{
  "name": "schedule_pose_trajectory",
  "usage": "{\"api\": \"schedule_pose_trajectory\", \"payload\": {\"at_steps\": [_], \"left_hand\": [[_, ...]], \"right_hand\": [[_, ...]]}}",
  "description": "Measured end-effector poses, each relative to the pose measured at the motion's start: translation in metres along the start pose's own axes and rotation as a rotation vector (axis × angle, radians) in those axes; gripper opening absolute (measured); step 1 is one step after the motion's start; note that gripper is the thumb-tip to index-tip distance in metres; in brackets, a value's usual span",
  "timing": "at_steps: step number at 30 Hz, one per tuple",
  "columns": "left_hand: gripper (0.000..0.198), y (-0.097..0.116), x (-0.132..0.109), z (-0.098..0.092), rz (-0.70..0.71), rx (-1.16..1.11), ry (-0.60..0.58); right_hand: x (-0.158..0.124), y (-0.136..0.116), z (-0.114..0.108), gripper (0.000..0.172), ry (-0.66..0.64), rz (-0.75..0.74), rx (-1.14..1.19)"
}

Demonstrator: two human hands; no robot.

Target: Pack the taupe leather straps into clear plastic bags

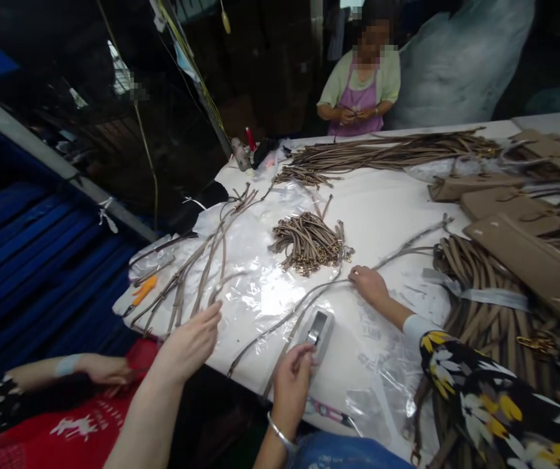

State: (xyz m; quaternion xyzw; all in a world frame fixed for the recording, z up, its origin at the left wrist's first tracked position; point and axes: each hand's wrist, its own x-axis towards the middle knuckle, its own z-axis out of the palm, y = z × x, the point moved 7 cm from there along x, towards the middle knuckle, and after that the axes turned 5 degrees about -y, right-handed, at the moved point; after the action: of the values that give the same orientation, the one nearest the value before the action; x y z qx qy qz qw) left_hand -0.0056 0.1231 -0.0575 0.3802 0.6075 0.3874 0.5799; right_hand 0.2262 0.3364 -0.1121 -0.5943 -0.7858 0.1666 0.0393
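Note:
My right hand [368, 284], in a floral sleeve with a pale cuff, pinches a long, thin brown strap [284, 317] that runs across the white table. Lower down, my left hand [293, 378], with a silver bracelet, has its fingers curled together beside a grey box-like holder [319, 335] with a dark slot. What those fingers hold, if anything, is hidden. Another strap passes close by, toward the table's edge. Beyond both hands lies a heap of short brown straps [306, 241] with gold-coloured metal clips.
On the left, a co-worker's bare hand [200, 335] reaches over straps; a red apron [79, 423] is behind it. An orange-handled tool [143, 288] lies near the edge. Brown bags [529, 260] and bundled straps [495, 312] crowd the right. A person [358, 91] works opposite.

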Motion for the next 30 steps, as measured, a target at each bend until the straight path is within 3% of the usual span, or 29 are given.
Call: {"api": "schedule_pose_trajectory", "payload": {"at_steps": [3, 5, 7, 10, 13, 15, 17, 19, 21, 25, 27, 30], "left_hand": [[0.037, 0.042, 0.029, -0.004, 0.272, 0.317, 0.072], [0.041, 0.071, 0.049, 0.007, 0.483, 0.526, 0.075], [0.047, 0.088, 0.068, 0.023, 0.593, 0.663, 0.008], [0.045, 0.095, 0.083, 0.039, 0.560, 0.744, -0.144], [0.036, 0.100, 0.075, 0.036, 0.420, 0.558, -0.295], [0.036, 0.112, 0.061, 0.028, 0.321, 0.268, -0.360], [0.034, 0.136, 0.042, 0.017, 0.288, -0.036, -0.349], [0.027, 0.168, 0.021, 0.007, 0.338, -0.281, -0.299], [0.016, 0.201, -0.003, -0.001, 0.409, -0.448, -0.269], [0.022, 0.262, -0.065, -0.023, 0.620, -0.553, -0.161], [0.024, 0.286, -0.104, -0.042, 0.768, -0.564, -0.063], [0.031, 0.307, -0.164, -0.074, 0.936, -0.590, 0.042]], "right_hand": [[-0.015, -0.029, -0.024, 0.024, 0.046, -0.107, -0.053], [-0.031, -0.053, -0.037, 0.026, 0.083, -0.159, -0.066], [-0.048, -0.076, -0.050, 0.026, 0.118, -0.207, -0.070], [-0.067, -0.101, -0.075, 0.026, 0.235, -0.316, 0.044], [-0.081, -0.111, -0.111, 0.025, 0.436, -0.444, 0.385], [-0.086, -0.115, -0.127, 0.025, 0.503, -0.435, 0.632], [-0.094, -0.125, -0.134, 0.034, 0.492, -0.361, 0.903], [-0.107, -0.149, -0.132, 0.047, 0.384, -0.323, 1.195], [-0.127, -0.189, -0.128, 0.050, 0.176, -0.396, 1.386], [-0.176, -0.264, -0.121, 0.034, -0.199, -0.617, 1.315], [-0.194, -0.279, -0.115, 0.030, -0.296, -0.666, 1.272], [-0.212, -0.282, -0.097, 0.032, -0.440, -0.693, 1.265]]}}
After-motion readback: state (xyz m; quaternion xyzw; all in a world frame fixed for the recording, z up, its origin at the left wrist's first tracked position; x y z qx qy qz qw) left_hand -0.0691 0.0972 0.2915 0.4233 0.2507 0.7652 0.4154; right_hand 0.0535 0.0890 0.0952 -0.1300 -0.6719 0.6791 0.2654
